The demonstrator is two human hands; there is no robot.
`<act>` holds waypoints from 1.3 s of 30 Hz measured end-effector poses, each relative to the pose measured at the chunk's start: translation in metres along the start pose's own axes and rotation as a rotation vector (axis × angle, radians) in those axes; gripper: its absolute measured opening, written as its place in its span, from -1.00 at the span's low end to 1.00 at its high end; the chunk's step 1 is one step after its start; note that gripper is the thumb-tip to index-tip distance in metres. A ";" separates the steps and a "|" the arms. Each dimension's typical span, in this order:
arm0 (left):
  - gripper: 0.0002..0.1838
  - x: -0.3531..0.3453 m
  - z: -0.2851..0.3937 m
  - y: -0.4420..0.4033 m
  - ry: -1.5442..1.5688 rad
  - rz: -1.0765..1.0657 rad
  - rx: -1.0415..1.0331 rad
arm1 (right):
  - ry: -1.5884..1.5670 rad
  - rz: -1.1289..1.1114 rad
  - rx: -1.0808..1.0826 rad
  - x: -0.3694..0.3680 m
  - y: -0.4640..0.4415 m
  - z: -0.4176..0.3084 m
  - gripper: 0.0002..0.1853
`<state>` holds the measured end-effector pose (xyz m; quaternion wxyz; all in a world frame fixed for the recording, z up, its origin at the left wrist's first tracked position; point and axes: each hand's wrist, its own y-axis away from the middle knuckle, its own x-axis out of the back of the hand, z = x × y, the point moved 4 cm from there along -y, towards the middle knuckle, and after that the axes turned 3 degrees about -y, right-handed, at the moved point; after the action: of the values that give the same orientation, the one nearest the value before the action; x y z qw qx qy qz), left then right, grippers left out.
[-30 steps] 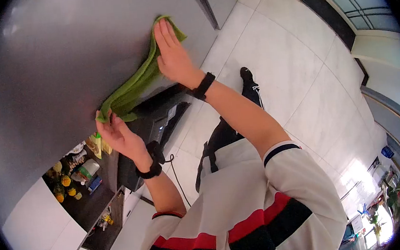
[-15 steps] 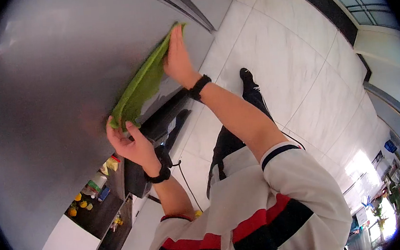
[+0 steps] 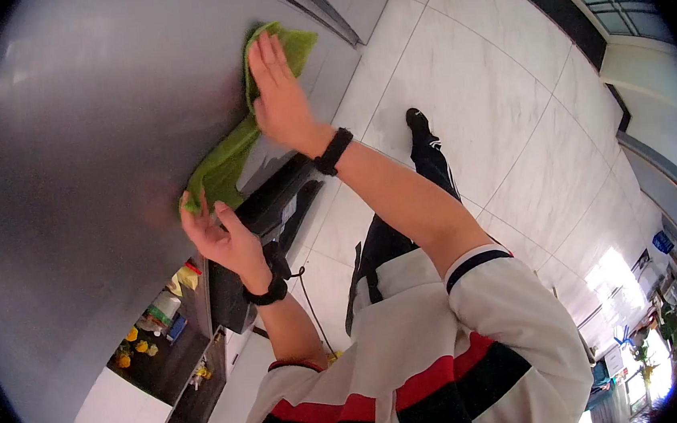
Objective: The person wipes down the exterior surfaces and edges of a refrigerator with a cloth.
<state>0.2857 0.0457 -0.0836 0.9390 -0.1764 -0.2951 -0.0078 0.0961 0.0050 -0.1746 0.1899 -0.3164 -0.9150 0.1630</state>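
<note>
Right hand (image 3: 285, 111): Laid broad over the upper part of the cloth, with fingers straight and close together, tips toward the far end; kept flat like this, probably, to spread pressure.

Left hand (image 3: 224, 241): Down at the opposite end, with fingers and thumb bent in narrow around a bit of edge; seemingly there to stop the tail from sliding or bunching. Impossible to tell how tightly.

Green cloth (image 3: 225, 161): Under the right fingers and palm, crumpled and folded along the middle, then running down to the left fingertips; stretched between both hands, likely, for control over the full length.

Grey panel (image 3: 107, 143): Right behind the cloth, reaching well beyond the left fingers; apparently serving as firm backing for that flat palm.

Black wristbands (image 3: 333, 152): One behind each set of fingers, around the wrist, well out of the cloth's way.

Dark shelf (image 3: 155, 372): Below the left fingers, well apart, bearing yellow flowers (image 3: 132, 334) and small packets.
</note>
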 end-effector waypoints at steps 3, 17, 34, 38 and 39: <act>-0.49 0.004 0.000 0.001 -0.019 -0.042 0.006 | -0.047 0.006 -0.106 -0.019 0.023 0.032 -0.11; -0.46 0.061 0.008 0.013 -0.036 0.052 -0.074 | 0.088 -0.021 0.158 -0.030 0.042 -0.077 -0.25; -0.48 0.058 -0.018 0.022 -0.168 -0.068 -0.026 | 0.085 -0.119 -0.098 -0.048 0.087 -0.001 -0.15; -0.48 0.051 -0.015 0.017 -0.133 -0.098 -0.038 | 0.140 -0.048 -0.084 -0.038 0.067 0.003 -0.12; -0.48 0.049 -0.015 0.017 -0.123 -0.096 -0.042 | 0.141 -0.010 -0.091 -0.036 0.056 0.006 -0.11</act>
<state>0.3367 0.0604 -0.0734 0.9137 -0.1821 -0.3600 -0.0482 0.1481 0.0226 -0.2116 0.2402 -0.3307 -0.9074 0.0972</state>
